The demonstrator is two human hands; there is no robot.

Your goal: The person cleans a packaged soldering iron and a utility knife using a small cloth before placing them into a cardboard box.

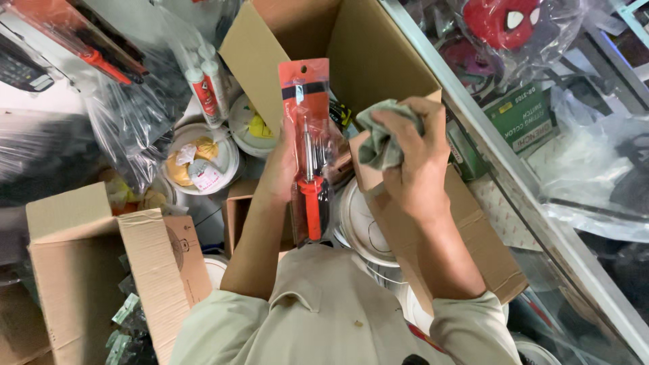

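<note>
My left fingers (287,145) grip one carded screwdriver pack (309,145), its long axis upright, red handle toward me. Just right of it, my right hand (412,159) is clenched around one grey-green cloth (378,135), near the pack's side. Beyond both stands one open cardboard box (365,47).

— What's in the left hand (282,167)?
— A packaged screwdriver (309,152), upright, red card on top, red and black handle at the bottom.
— And the right hand (414,159)?
— It grips a crumpled grey-green cloth (380,138), just beside the package.
— Behind them?
— An open cardboard box (368,51). Another box (101,263) lies at the lower left, with white tubes (208,88) above paper plates (203,159).
</note>
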